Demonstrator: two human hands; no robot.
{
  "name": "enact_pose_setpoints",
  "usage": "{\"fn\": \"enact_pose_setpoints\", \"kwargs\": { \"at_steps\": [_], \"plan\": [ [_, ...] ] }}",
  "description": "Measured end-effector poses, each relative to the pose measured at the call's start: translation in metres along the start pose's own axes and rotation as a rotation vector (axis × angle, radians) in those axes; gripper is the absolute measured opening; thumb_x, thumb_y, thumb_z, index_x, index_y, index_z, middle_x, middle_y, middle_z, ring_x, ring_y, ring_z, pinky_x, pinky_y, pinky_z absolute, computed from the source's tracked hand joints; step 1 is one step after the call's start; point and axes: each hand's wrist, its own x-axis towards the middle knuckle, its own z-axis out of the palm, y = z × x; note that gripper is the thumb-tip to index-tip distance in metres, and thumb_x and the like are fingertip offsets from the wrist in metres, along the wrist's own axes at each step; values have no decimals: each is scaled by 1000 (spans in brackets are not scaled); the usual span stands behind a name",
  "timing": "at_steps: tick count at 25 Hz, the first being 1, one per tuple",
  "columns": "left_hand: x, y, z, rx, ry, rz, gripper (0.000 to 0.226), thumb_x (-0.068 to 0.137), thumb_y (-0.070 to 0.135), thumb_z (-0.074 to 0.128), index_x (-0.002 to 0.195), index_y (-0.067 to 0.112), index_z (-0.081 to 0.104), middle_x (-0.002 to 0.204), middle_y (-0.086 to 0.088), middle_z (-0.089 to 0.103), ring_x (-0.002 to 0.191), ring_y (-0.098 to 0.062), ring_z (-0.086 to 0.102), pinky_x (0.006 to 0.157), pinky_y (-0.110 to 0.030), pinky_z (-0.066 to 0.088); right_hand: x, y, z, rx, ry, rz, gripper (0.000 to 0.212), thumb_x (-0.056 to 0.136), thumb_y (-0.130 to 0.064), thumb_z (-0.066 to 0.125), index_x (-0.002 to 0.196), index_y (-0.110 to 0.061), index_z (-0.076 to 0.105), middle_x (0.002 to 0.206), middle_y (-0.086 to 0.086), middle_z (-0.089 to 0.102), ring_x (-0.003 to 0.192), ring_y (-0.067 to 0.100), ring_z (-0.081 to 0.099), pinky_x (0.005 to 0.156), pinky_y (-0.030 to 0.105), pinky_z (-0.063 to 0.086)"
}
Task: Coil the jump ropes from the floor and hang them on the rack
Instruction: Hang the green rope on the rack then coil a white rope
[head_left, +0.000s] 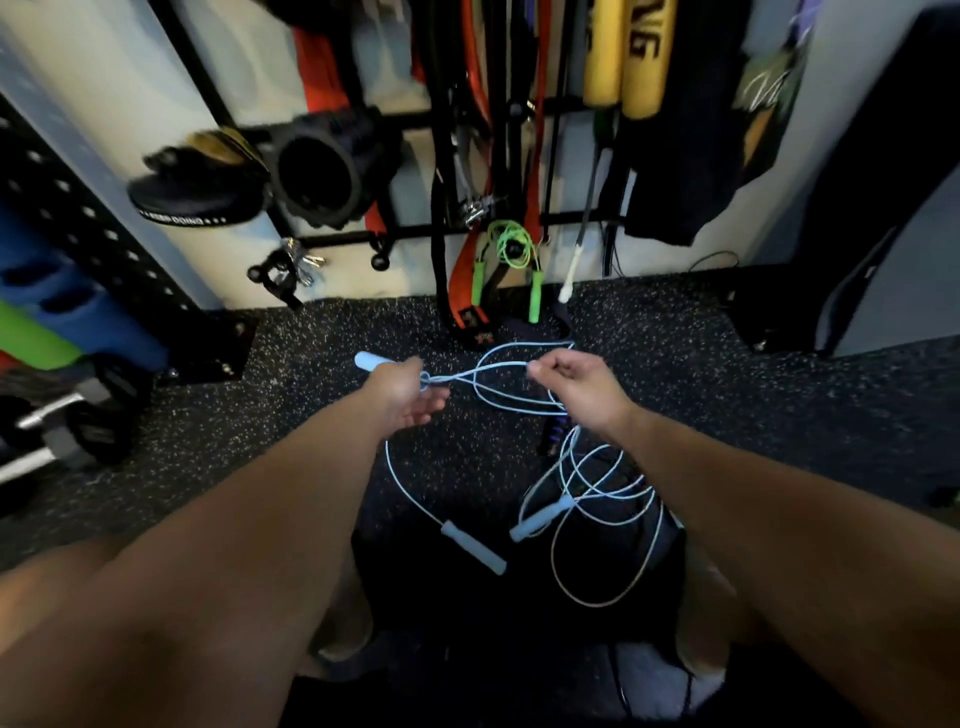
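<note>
Both hands on blue jump rope (480, 370) — left hand (410, 395) grips its handle (366, 360), right hand (582, 387) pinches the rope beside it. Likely mid-coil; next, gather slack hanging below.

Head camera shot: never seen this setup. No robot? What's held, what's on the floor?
No robot: a person wears one wide-angle camera on the head, looking down at their own bare arms. The left hand grips a light blue handle; the right hand pinches the light blue cord stretched between them. More cord lies tangled on the speckled floor with a second handle and a third handle. A green jump rope already hangs on the black rack behind.
</note>
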Motion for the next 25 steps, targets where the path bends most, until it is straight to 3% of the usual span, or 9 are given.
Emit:
{"fn": "enact_pose_setpoints", "kwargs": {
  "at_steps": [2, 4, 7, 10, 12, 14, 16, 19, 25],
  "plan": [
    [-28, 9, 2, 180, -60, 17, 31, 108, 37, 34, 120, 13, 49, 71, -3, 78, 58, -13, 67, 56, -26, 47, -8, -35, -15, -38, -34, -88, 18, 95, -28, 66, 92, -12, 74, 90, 22, 70, 78, 16, 60, 75, 32, 51],
    [-53, 19, 2, 344, -173, 39, 33, 109, 33, 37, 132, 13, 49, 83, -6, 80, 60, -13, 69, 55, -24, 46, -14, -67, -28, -134, -71, -133, 15, 96, -34, 64, 93, -24, 74, 78, 15, 64, 68, 16, 56, 65, 29, 46],
    [-81, 34, 1, 465, -261, 141, 39, 108, 21, 40, 147, 23, 44, 106, -9, 78, 67, -14, 69, 52, -24, 47, -17, -95, -39, -210, -122, -170, 14, 94, -41, 64, 93, -32, 74, 89, 2, 74, 79, 22, 68, 80, 35, 53],
    [-94, 41, 8, 620, -300, 389, 43, 99, 21, 45, 139, 34, 56, 134, 6, 60, 106, -16, 62, 83, -31, 48, -18, -107, -44, -254, -208, -214, 11, 96, -34, 63, 91, -34, 73, 96, -7, 75, 93, 13, 70, 93, 35, 54],
    [-97, 36, 17, 514, -377, 530, 44, 86, 30, 53, 128, 32, 66, 133, 8, 63, 122, -17, 59, 110, -39, 38, -16, -113, -46, -269, -231, -253, 12, 96, -32, 63, 93, -30, 75, 96, -4, 75, 94, 15, 69, 93, 37, 54],
    [-99, 32, 28, 322, -437, 581, 42, 80, 31, 55, 119, 26, 70, 121, 3, 74, 122, -17, 63, 117, -44, 34, -11, -115, -49, -226, -214, -279, 12, 95, -30, 65, 95, -25, 76, 96, 0, 76, 92, 14, 69, 91, 35, 52],
    [-100, 33, 38, 176, -509, 584, 37, 85, 27, 52, 114, 16, 69, 112, -6, 77, 115, -23, 69, 113, -44, 40, -5, -111, -52, -181, -164, -267, 11, 94, -30, 67, 93, -24, 76, 91, 0, 76, 83, 10, 66, 84, 33, 53],
    [-99, 31, 50, -20, -630, 507, 38, 91, 25, 43, 112, 5, 68, 105, -18, 76, 104, -35, 71, 106, -46, 45, 1, -103, -52, -123, -162, -267, 6, 92, -23, 69, 91, -21, 75, 80, -11, 73, 72, -4, 63, 71, 16, 48],
    [-91, 33, 61, -121, -711, 340, 41, 99, 18, 33, 106, 2, 70, 107, -23, 75, 96, -32, 73, 90, -36, 55, 18, -92, -41, -8, -198, -244, 5, 91, -12, 70, 93, -10, 74, 72, -13, 72, 65, -5, 62, 66, 13, 47]
  ]
}}
